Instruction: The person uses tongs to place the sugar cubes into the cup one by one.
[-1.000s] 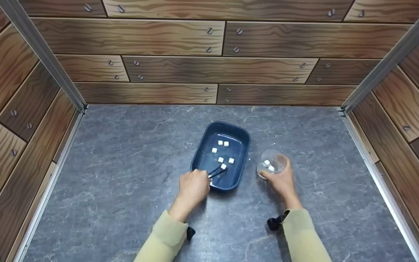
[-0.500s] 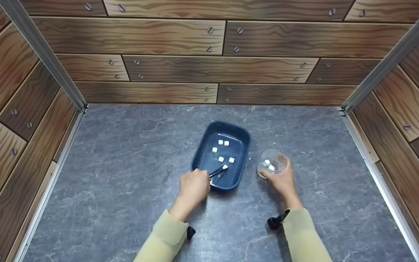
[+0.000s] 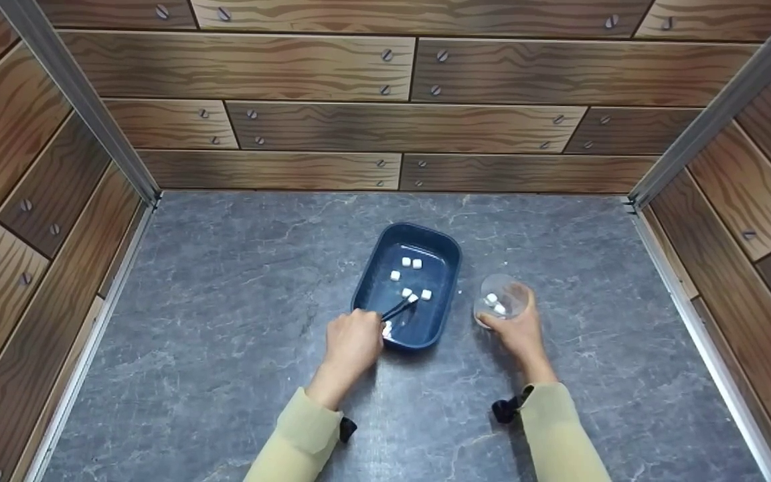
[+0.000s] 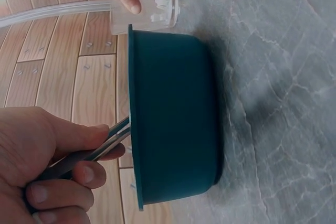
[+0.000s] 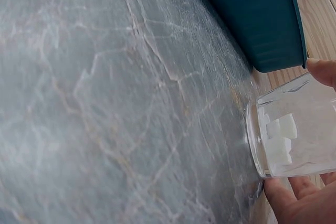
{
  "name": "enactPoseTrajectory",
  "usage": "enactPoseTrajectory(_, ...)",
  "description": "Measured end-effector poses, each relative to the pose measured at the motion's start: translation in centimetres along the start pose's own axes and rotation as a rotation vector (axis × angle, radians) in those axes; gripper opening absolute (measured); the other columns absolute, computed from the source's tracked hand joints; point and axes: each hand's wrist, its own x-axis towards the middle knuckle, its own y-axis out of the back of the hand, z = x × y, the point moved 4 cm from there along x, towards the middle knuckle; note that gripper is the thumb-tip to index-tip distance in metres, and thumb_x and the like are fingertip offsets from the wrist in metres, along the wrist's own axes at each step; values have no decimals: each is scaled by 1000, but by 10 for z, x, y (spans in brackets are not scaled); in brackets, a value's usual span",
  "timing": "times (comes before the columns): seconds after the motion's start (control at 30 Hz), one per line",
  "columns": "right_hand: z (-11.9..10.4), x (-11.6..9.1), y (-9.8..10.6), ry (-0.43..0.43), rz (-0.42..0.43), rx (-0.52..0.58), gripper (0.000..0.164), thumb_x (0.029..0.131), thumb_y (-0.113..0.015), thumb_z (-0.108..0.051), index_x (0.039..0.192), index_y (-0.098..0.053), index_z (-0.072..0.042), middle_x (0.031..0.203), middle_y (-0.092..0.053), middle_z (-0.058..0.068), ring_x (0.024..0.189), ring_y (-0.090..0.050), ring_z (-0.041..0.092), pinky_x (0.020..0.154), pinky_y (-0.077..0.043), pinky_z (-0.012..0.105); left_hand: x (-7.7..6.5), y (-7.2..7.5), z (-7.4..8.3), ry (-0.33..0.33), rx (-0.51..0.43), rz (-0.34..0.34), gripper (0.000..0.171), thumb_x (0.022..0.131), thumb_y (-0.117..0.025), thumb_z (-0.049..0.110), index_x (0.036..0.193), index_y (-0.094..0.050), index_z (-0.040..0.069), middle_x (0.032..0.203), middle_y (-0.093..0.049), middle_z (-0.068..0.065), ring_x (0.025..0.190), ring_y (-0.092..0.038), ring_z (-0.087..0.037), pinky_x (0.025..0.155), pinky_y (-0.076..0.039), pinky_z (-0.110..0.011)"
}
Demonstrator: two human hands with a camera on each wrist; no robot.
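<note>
In the head view my left hand (image 3: 353, 341) grips a pair of tongs (image 3: 397, 309) over the near left rim of a deep blue tray (image 3: 456, 268). At the tongs' tips is a small white cube (image 3: 413, 298). Several similar white cubes (image 3: 425, 294) lie on the tray's bottom. The left wrist view shows thumb and fingers curled round the tongs' handles (image 4: 79, 162), while the tray wall hides the tips. My right hand (image 3: 519, 328) holds a clear cup (image 3: 500, 289) on the floor right of the tray. White cubes (image 5: 281, 137) lie inside the cup.
The grey marbled surface (image 3: 225, 301) surrounds the tray and cup. Wood-patterned walls (image 3: 399, 127) with metal corner strips (image 3: 84, 100) stand at the back and both sides. Tiny white crumbs lie between tray and cup.
The tongs' tips have closed on a white cube, and it has moved slightly away from me, close to another cube. My left hand has shifted a little left. The right hand and cup have stayed put.
</note>
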Motion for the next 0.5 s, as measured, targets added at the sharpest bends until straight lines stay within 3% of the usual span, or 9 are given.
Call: enactPoseTrajectory(0.5, -1, 1, -1, 19, 8, 10, 85, 68, -85, 2, 138, -36, 6, 137, -48, 27, 130, -43, 36, 110, -28, 39, -2, 12, 2, -13, -45, 87, 18, 88, -70, 22, 74, -68, 12, 68, -66, -5, 54, -62, -34, 44, -45, -46)
